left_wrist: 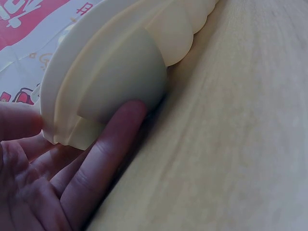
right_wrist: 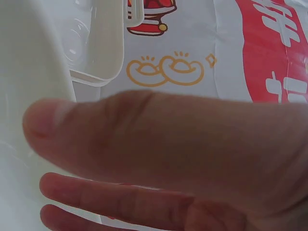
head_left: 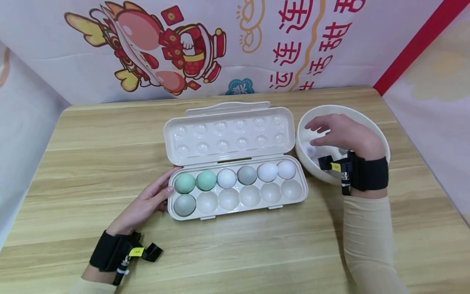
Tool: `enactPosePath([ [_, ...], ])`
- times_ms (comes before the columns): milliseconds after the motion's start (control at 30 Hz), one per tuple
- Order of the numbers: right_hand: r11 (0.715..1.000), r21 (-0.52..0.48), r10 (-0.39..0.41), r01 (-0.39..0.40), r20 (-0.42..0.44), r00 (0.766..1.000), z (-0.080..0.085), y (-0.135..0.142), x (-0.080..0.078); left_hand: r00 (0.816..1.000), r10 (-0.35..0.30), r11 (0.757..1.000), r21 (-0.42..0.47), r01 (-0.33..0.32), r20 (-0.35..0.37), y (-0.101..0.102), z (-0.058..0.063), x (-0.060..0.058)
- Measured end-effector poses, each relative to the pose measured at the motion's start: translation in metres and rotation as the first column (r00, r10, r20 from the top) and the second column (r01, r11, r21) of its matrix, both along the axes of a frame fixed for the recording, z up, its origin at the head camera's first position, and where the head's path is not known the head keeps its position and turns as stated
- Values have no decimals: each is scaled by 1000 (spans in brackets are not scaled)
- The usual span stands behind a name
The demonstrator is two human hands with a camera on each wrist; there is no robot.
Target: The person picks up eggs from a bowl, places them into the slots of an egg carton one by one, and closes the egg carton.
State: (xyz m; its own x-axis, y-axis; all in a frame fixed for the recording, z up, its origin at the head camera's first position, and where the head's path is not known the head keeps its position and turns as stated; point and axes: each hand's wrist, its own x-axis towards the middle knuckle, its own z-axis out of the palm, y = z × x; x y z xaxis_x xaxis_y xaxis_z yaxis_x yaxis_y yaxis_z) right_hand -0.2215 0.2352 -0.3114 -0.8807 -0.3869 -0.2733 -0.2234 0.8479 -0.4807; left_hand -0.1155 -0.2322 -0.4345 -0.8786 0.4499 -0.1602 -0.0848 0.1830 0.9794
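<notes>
An open white plastic egg carton (head_left: 238, 206) lies on the table, its lid (head_left: 229, 136) folded back. Two green eggs (head_left: 185, 183), a grey egg (head_left: 247, 175) and several white eggs (head_left: 267, 172) fill the far row. In the near row's leftmost cup sits a grey-green egg (head_left: 185, 205); the other near cups are bare. My left hand (head_left: 148, 199) holds the carton's left end, thumb at the rim and a finger against the cup's underside. Over the white bowl (head_left: 382, 134), my right hand (head_left: 339, 131) hovers with loosely spread fingers, nothing between them. A white egg (head_left: 311, 150) shows inside.
The wooden table (head_left: 257, 253) runs up to a printed cloth backdrop (head_left: 249, 45) behind the carton. White cloth also hangs along the left and right sides. The bowl stands close against the carton's right side, next to the lid.
</notes>
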Motion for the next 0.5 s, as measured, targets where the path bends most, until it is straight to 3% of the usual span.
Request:
enactPosePath([
  [333, 991, 64, 116, -118, 48, 992, -10, 0, -10, 1000, 5, 1000, 4, -5, 9, -2, -2, 2],
  [500, 983, 134, 110, -123, 97, 989, -15, -7, -17, 1000, -1, 1000, 12, 1, 20, -3, -1, 0],
])
